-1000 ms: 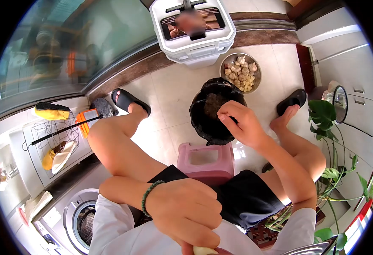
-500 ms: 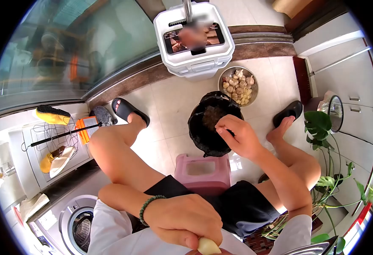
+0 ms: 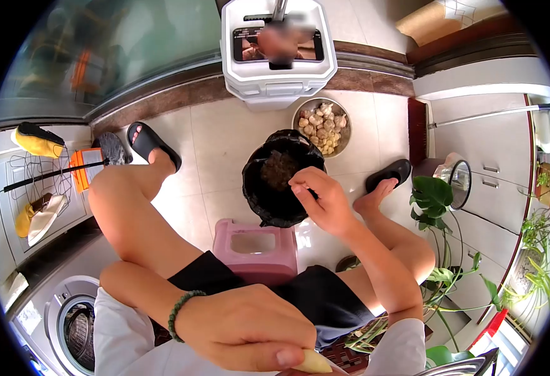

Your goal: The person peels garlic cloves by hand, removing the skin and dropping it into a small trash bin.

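1. Head view: I see the left hand point(image 3: 243, 329), green beaded bracelet point(image 3: 179, 313) at its wrist, gripping a pale clove point(image 3: 314, 361) at the thumb tip.
2. Right hand point(image 3: 322, 199) is over the near side of the black-lined bin point(image 3: 275, 216), thumb and forefinger close together; I cannot tell whether anything sits between them.
3. Brownish scraps point(image 3: 278, 170) lie in the bin, just left of that pinch.
4. Beyond the right hand, beside the bin: metal bowl point(image 3: 349, 135) of garlic bulbs point(image 3: 312, 120) and peeled cloves point(image 3: 328, 149).
5. Pink stool point(image 3: 256, 271) stands between the two hands in my view; farthest from them, a white box point(image 3: 243, 81).
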A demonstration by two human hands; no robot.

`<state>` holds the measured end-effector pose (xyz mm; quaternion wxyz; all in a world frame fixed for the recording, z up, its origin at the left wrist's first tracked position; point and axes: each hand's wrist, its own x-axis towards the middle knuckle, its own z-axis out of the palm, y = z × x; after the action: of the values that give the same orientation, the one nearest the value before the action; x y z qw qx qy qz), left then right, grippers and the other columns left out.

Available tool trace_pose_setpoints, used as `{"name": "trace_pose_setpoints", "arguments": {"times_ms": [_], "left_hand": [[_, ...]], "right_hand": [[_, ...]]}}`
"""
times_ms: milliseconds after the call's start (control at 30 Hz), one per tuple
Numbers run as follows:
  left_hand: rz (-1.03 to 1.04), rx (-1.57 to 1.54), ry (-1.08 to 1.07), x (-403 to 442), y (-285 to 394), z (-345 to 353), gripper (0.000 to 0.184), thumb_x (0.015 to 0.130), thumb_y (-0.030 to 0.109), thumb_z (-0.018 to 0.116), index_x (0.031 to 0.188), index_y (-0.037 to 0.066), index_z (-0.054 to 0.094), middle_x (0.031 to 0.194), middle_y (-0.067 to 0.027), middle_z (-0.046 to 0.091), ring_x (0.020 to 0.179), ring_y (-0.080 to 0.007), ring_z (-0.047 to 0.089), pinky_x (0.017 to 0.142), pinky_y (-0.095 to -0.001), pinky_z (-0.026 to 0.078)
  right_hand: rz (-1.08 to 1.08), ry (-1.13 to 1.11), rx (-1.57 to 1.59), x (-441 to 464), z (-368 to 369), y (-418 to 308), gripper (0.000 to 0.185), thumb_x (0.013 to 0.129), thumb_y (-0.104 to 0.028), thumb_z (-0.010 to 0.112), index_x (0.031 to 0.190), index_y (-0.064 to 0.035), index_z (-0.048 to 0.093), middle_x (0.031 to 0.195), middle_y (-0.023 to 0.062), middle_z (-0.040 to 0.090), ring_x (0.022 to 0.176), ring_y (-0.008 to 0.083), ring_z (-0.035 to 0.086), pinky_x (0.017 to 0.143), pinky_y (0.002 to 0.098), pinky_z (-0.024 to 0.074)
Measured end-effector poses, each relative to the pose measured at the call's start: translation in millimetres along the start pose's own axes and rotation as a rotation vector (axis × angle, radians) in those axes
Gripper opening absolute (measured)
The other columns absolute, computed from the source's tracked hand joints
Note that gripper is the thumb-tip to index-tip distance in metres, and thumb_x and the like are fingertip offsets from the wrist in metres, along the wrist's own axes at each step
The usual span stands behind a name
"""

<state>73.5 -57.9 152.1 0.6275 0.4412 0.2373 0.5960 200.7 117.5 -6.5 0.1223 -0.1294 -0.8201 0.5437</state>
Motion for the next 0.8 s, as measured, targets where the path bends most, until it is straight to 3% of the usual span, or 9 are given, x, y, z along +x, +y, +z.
{"name": "trace_pose_setpoints", "arguments": {"times_ms": [200,333,400,533,633,800], "left_hand": [[-0.243,-0.315,-0.041,-3,11,-2,0.049,0.105,0.036,0.032,0.094,-0.004,0.059,0.067,-0.0078,0.051,0.052,-0.0209,0.051,0.050,-0.0307,0.041],[-0.434,-0.450,0.092,-5,13,-7,0.063,0.102,0.052,0.030,0.101,-0.005,0.058,0.067,-0.0035,0.054,0.056,-0.0105,0.048,0.050,-0.0253,0.037],[-0.438,-0.302,0.302,-1,7,-9,0.066,0.100,0.058,0.031,0.102,-0.003,0.058,0.068,-0.0013,0.054,0.058,-0.0078,0.045,0.049,-0.0242,0.033],[-0.362,0.126,0.566,16,-37,-54,0.057,0.103,0.052,0.031,0.092,0.002,0.055,0.066,0.0030,0.044,0.058,-0.0056,0.033,0.054,-0.0226,0.028],[-0.406,0.098,0.552,14,-59,-90,0.051,0.105,0.047,0.030,0.091,0.004,0.053,0.068,0.0042,0.038,0.060,-0.0060,0.030,0.056,-0.0221,0.027],[-0.247,0.371,0.511,12,-81,-106,0.050,0.104,0.049,0.032,0.096,0.005,0.052,0.072,0.0042,0.037,0.062,-0.0058,0.028,0.057,-0.0210,0.026]], "right_hand": [[0.045,-0.004,-0.003,3,1,-3,0.005,0.090,-0.004,0.061,0.088,0.0006,0.060,0.083,0.0125,0.060,0.073,0.0299,0.060,0.064,0.0354,0.0476],[0.053,-0.005,0.005,2,2,-3,0.005,0.090,-0.004,0.061,0.089,0.0008,0.060,0.083,0.0124,0.060,0.073,0.0293,0.060,0.064,0.0351,0.0476],[0.030,-0.009,0.001,3,0,-3,0.005,0.090,-0.004,0.061,0.090,0.0010,0.061,0.082,0.0126,0.059,0.073,0.0290,0.059,0.064,0.0346,0.0475],[0.011,0.022,-0.001,4,-3,1,0.005,0.090,-0.004,0.061,0.091,0.0011,0.061,0.082,0.0127,0.059,0.072,0.0286,0.060,0.064,0.0341,0.0476],[0.037,0.038,0.005,5,-7,0,0.004,0.090,-0.003,0.061,0.091,0.0010,0.061,0.082,0.0128,0.059,0.072,0.0277,0.060,0.064,0.0339,0.0474],[0.018,0.087,0.016,3,-13,-1,0.004,0.090,-0.003,0.061,0.091,0.0010,0.061,0.081,0.0123,0.059,0.071,0.0263,0.058,0.063,0.0333,0.0466]]}}
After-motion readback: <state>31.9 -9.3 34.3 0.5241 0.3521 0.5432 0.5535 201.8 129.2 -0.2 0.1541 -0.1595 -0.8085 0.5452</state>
